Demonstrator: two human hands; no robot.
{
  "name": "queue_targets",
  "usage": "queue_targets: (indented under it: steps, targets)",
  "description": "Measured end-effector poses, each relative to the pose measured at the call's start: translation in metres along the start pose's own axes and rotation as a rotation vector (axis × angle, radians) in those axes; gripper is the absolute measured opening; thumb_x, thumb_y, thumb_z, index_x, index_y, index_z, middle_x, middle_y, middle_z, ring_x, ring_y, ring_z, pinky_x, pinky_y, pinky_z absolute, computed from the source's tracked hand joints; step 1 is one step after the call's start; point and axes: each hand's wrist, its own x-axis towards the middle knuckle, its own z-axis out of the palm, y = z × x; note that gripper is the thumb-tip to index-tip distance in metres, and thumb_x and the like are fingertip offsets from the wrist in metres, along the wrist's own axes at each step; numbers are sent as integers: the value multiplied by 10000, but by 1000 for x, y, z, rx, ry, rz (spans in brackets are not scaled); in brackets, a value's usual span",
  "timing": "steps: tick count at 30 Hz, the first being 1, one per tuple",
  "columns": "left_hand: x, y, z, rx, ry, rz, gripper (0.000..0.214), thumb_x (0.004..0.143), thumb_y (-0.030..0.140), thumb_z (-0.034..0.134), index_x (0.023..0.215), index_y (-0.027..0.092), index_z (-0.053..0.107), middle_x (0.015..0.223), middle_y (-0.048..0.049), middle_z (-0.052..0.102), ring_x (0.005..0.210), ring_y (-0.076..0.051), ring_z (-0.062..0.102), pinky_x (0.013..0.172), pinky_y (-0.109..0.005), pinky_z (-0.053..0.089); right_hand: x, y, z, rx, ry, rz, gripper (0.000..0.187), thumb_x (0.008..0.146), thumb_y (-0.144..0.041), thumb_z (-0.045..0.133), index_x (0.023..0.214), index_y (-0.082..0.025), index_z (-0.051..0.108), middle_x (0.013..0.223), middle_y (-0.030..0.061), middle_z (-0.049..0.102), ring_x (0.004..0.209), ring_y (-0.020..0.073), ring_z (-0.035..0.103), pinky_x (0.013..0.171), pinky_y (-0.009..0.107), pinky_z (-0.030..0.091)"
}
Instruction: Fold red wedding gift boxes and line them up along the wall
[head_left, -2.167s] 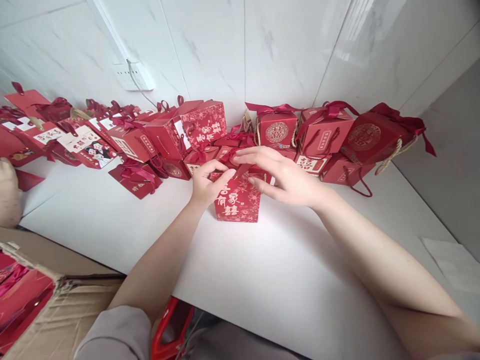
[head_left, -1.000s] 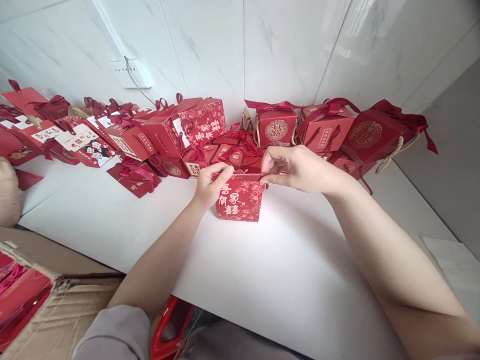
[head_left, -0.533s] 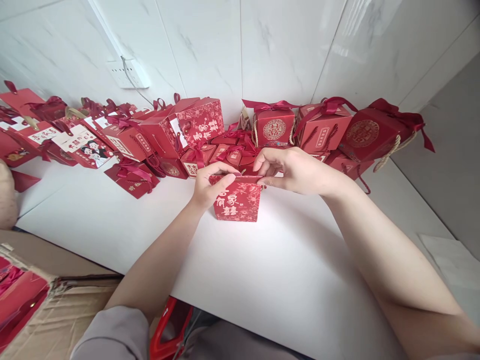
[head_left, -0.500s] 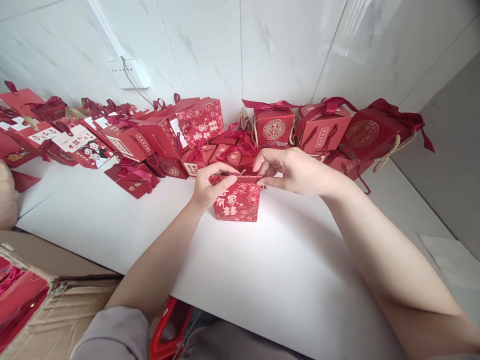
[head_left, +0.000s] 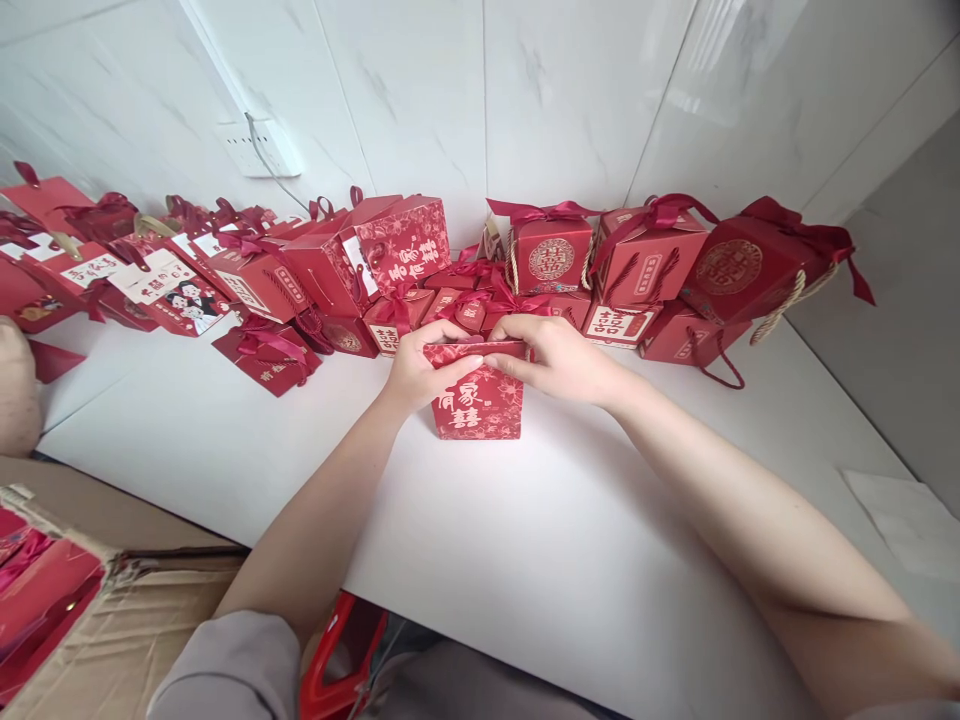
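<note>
Head view. Left hand (head_left: 418,372): the fingers are curled close over the top left edge of the red gift box (head_left: 480,408), with the thumb pressed on its front face. Right hand (head_left: 559,362): the fingers lie flat across the box's top flap, thumb against the upper front edge, grip closed on the box. The box stands upright on the white worktop (head_left: 540,540), between both hands and just in front of a row of ribboned red boxes (head_left: 551,258) along the wall.
</note>
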Motion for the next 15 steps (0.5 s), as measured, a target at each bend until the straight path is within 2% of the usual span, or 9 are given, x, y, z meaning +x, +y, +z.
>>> queue_targets:
  steps: [6, 10, 15]
  targets:
    - [-2, 8, -3, 75, -8, 47, 169, 785, 320, 754, 810, 161, 702, 777, -22, 723, 714, -161, 655, 693, -273, 515, 0, -1, 2, 8, 7, -11, 54, 903, -216, 604, 868, -174, 605, 817, 7, 629, 695, 151, 537, 663, 261, 381]
    - [-4, 13, -4, 84, -39, 51, 187, 806, 333, 738, 766, 154, 701, 705, -11, 696, 639, -139, 610, 615, -254, 468, -1, 0, 1, 27, -8, -15, 61, 904, -202, 603, 848, -177, 602, 784, -10, 622, 667, 138, 523, 650, 253, 374]
    - [-5, 15, -6, 63, -80, 39, 193, 842, 333, 712, 772, 154, 697, 705, -3, 683, 642, -129, 595, 610, -245, 448, -1, 3, 0, 71, -30, -10, 65, 911, -213, 604, 853, -183, 605, 784, -20, 625, 671, 135, 524, 649, 253, 379]
